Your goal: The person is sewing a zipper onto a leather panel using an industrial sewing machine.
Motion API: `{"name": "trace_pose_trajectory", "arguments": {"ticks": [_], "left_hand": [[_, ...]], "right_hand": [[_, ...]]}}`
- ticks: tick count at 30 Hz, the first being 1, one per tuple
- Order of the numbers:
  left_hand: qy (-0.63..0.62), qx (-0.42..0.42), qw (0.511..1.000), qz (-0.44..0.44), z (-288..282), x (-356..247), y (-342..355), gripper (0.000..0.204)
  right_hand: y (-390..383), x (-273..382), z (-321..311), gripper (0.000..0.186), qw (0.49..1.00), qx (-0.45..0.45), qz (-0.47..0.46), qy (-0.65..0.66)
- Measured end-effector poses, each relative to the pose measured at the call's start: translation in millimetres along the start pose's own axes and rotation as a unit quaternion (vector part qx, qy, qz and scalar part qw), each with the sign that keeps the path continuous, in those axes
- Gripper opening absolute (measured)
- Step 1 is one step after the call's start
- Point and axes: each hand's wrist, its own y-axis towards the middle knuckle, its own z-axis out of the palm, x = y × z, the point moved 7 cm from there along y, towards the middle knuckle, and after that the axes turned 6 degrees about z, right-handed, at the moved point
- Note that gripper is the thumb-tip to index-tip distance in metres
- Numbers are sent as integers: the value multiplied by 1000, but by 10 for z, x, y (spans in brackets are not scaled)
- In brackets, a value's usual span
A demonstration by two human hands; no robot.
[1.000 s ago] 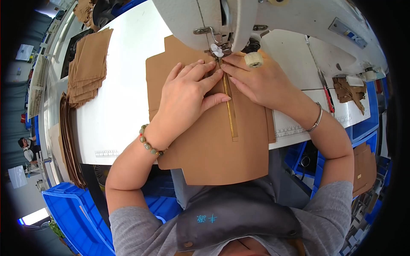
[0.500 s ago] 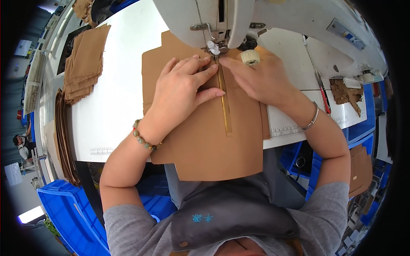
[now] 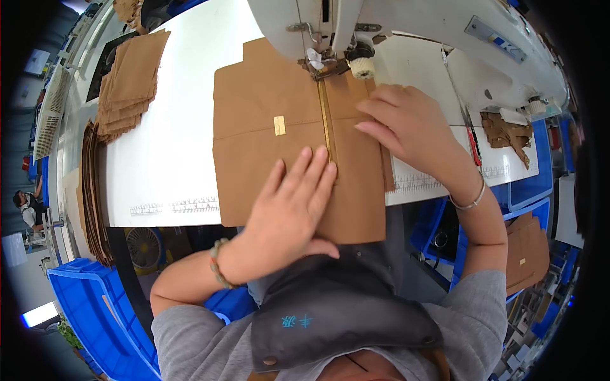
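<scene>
A brown fabric panel lies on the white sewing table with its front edge over my lap. A gold-toothed zipper runs down it from beneath the presser foot of a white sewing machine. My left hand rests flat on the panel's lower part, fingers stretched forward and their tips beside the zipper. Over the panel's right edge is my right hand, slightly blurred, its fingers bent and thumb apart with nothing visible between them. A small gold-coloured label shows left of the zipper.
Stacked brown fabric pieces lie at the back left, with more folded panels below them. Red-handled snips and a crumpled brown scrap sit at right. A blue bin stands lower left; brown pieces lie lower right.
My left hand has slid down toward me from beside the presser foot and flattened. My right hand has moved away from the foot to the panel's right edge. The gold-coloured label is now uncovered.
</scene>
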Motion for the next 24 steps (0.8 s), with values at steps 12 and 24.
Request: {"name": "trace_pose_trajectory", "arguments": {"ticks": [12,24], "left_hand": [[-411,-96,866,-268,-184,534,-175,53],[-433,-283,843,-148,-101,567,-310,43]], "right_hand": [[-576,512,-44,15,987,-15,21,156],[-441,789,177,19,993,-9,-82,88]]}}
